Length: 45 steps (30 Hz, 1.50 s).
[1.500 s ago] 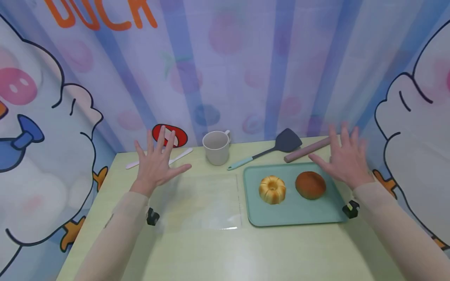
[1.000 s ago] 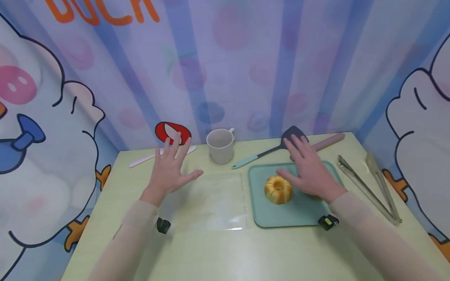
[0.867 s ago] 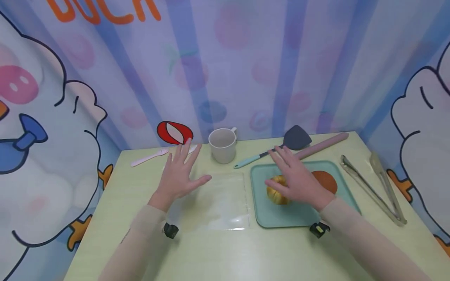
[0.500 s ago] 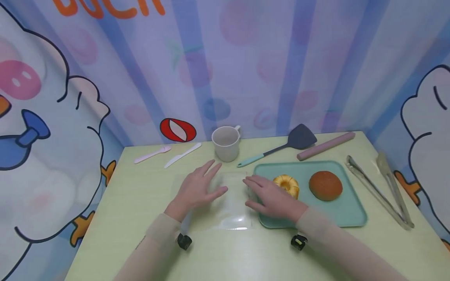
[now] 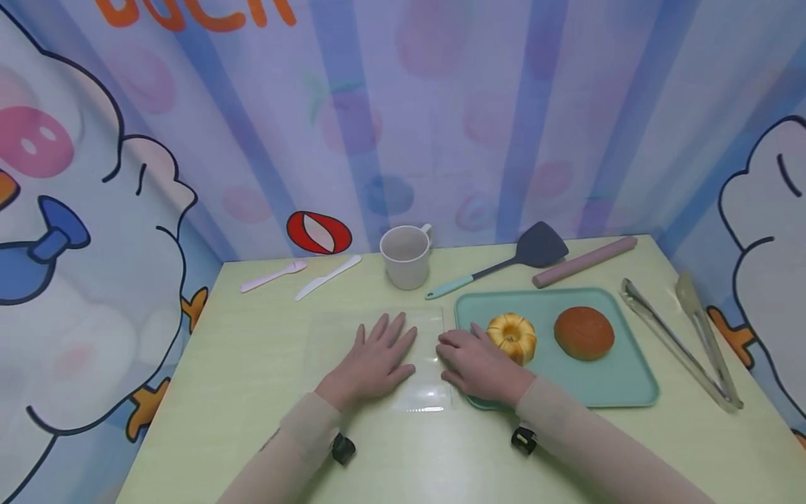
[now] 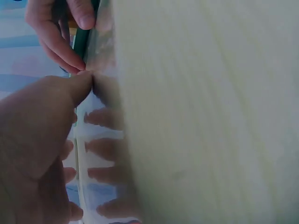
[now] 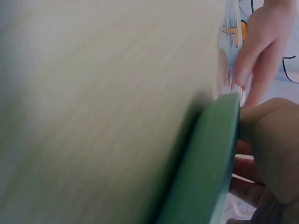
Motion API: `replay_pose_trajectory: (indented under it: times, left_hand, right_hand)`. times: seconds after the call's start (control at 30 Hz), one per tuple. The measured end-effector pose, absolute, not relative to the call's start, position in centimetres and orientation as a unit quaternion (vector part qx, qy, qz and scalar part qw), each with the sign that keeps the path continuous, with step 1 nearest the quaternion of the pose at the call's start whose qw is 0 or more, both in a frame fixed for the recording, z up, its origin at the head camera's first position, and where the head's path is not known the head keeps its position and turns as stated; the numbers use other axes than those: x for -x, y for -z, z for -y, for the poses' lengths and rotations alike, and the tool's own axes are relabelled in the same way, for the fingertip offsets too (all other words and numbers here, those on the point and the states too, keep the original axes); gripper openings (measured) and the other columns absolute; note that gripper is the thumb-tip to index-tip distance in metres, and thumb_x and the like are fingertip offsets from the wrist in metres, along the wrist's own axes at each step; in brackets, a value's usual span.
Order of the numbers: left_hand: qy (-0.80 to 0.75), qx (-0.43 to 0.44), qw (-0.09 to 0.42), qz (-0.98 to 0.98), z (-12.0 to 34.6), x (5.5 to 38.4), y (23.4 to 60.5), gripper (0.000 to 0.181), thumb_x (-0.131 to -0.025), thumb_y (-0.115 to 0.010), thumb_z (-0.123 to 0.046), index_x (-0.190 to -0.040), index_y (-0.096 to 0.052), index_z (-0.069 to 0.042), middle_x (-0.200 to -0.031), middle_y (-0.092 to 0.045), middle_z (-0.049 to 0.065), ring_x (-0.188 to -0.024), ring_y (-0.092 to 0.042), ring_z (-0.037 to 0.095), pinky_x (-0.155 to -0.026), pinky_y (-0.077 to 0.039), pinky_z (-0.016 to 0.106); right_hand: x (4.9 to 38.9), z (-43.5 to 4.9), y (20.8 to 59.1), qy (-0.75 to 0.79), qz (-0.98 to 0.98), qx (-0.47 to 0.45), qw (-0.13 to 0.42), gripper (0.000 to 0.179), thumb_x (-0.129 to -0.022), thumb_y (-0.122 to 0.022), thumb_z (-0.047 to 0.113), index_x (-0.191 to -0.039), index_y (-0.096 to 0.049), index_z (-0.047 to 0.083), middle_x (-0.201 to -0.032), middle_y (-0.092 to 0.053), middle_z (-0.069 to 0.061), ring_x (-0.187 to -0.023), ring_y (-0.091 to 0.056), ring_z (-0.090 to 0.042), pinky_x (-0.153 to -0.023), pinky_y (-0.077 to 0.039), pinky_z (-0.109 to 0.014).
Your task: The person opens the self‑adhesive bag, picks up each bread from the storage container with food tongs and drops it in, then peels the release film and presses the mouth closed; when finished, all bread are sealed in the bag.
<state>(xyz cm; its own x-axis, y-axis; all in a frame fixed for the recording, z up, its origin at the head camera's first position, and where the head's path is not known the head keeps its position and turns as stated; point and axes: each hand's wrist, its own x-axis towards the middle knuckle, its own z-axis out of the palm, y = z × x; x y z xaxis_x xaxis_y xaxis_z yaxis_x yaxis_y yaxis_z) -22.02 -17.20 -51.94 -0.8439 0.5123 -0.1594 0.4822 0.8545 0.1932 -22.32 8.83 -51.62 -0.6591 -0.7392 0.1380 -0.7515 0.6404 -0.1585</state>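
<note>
My left hand (image 5: 371,357) rests with spread, straight fingers on a flat clear plastic sheet or bag (image 5: 418,388) lying on the table. In the left wrist view, its fingertips mirror in the shiny plastic. My right hand (image 5: 481,360) is over the left rim of a green tray (image 5: 620,381), its fingers loosely bent toward the plastic's right edge. Its thumb is beside the tray rim in the right wrist view; whether the fingertips touch the plastic, I cannot tell. On the tray sit a ring-shaped bun (image 5: 512,334), next to my right hand, and a round brown bun (image 5: 583,333).
Along the back lie a pink fork (image 5: 273,277), a pale knife (image 5: 327,278), an upright light mug (image 5: 406,259), a spatula (image 5: 541,245) and a mauve rolling pin (image 5: 585,262). Metal tongs (image 5: 683,343) lie right of the tray. A printed curtain stands behind the table.
Both hands have come down and toward each other. The left went from the air onto the plastic; the right moved left across the tray to its left rim. The table items stay put.
</note>
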Motion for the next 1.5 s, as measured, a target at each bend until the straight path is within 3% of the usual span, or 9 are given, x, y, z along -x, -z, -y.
replay_pose_trajectory:
  times: [0.13, 0.27, 0.53, 0.77, 1.0, 1.1, 1.27, 1.5]
  left_hand:
    - [-0.059, -0.249, 0.122, -0.959, 17.2, 21.9, 52.3, 0.075, -0.108, -0.038, -0.063, -0.17, -0.021, -0.026, -0.178, -0.007, 0.006, -0.163, -0.003, 0.04, -0.121, -0.01, 0.077]
    - [-0.064, -0.252, 0.125, -0.957, 17.3, 21.9, 52.4, 0.076, -0.107, -0.036, -0.065, -0.17, -0.02, -0.026, -0.178, -0.006, 0.006, -0.163, -0.002, 0.039, -0.121, -0.009, 0.077]
    - [-0.086, -0.263, 0.096, -0.956, 17.6, 22.0, 52.4, 0.063, -0.111, -0.039, -0.055, -0.167, -0.03, -0.029, -0.176, -0.017, 0.005, -0.16, -0.011, 0.047, -0.119, -0.013, 0.079]
    - [-0.115, -0.253, 0.083, -0.957, 17.9, 22.1, 52.4, 0.054, -0.113, -0.039, -0.047, -0.165, -0.037, -0.032, -0.175, -0.024, 0.002, -0.16, -0.015, 0.045, -0.12, -0.015, 0.076]
    - [-0.162, -0.219, 0.017, -0.962, 18.1, 22.1, 52.4, 0.05, -0.114, -0.036, -0.041, -0.158, -0.05, -0.023, -0.167, -0.041, 0.007, -0.155, -0.031, 0.047, -0.119, -0.023, 0.075]
    - [-0.195, -0.206, 0.006, -0.959, 18.3, 21.9, 52.5, 0.049, -0.114, -0.036, -0.04, -0.156, -0.053, -0.02, -0.166, -0.043, 0.007, -0.155, -0.031, 0.046, -0.119, -0.021, 0.076]
    - [-0.221, -0.203, -0.001, -0.954, 18.7, 21.8, 52.7, 0.048, -0.114, -0.034, -0.041, -0.154, -0.056, -0.024, -0.17, -0.036, 0.003, -0.159, -0.019, 0.045, -0.118, -0.007, 0.081]
    - [-0.271, -0.211, 0.004, -0.939, 18.8, 22.1, 52.6, 0.047, -0.115, -0.033, -0.04, -0.152, -0.058, -0.028, -0.17, -0.037, -0.001, -0.16, -0.017, 0.044, -0.116, -0.006, 0.083]
  right_hand:
    - [22.2, -8.5, 51.4, -0.103, 0.908, -0.404, 0.024, 0.03, -0.094, -0.08, 0.029, -0.111, -0.07, 0.006, -0.138, -0.065, -0.016, -0.131, -0.06, -0.034, -0.109, -0.041, -0.073]
    - [22.2, -8.3, 51.2, -0.104, 0.913, -0.393, 0.017, 0.027, -0.094, -0.081, 0.027, -0.108, -0.07, 0.006, -0.138, -0.065, -0.017, -0.132, -0.06, -0.035, -0.108, -0.041, -0.074]
    - [22.1, -8.4, 50.9, -0.11, 0.912, -0.395, 0.015, 0.026, -0.094, -0.08, 0.024, -0.112, -0.07, 0.007, -0.136, -0.066, -0.016, -0.131, -0.061, -0.035, -0.107, -0.042, -0.074]
    - [22.2, -8.6, 51.0, -0.1, 0.907, -0.408, 0.022, 0.033, -0.097, -0.077, 0.024, -0.124, -0.07, 0.008, -0.133, -0.065, -0.016, -0.127, -0.062, -0.034, -0.105, -0.044, -0.074]
    - [22.1, -8.5, 51.0, -0.117, 0.896, -0.427, 0.037, 0.023, -0.1, -0.072, 0.024, -0.122, -0.071, 0.019, -0.12, -0.065, -0.014, -0.109, -0.063, -0.031, -0.099, -0.046, -0.076]
    - [22.0, -8.4, 51.0, -0.121, 0.896, -0.425, 0.029, 0.025, -0.098, -0.074, 0.029, -0.12, -0.072, 0.017, -0.127, -0.064, -0.017, -0.116, -0.062, -0.034, -0.099, -0.045, -0.077]
    - [22.0, -8.2, 50.9, -0.114, 0.903, -0.414, 0.002, 0.039, -0.094, -0.08, 0.035, -0.124, -0.073, 0.012, -0.148, -0.058, -0.019, -0.137, -0.055, -0.038, -0.106, -0.043, -0.073]
    - [22.4, -8.4, 50.4, -0.115, 0.904, -0.412, -0.015, 0.038, -0.095, -0.08, 0.032, -0.124, -0.071, 0.009, -0.142, -0.063, -0.017, -0.135, -0.057, -0.037, -0.107, -0.047, -0.063]
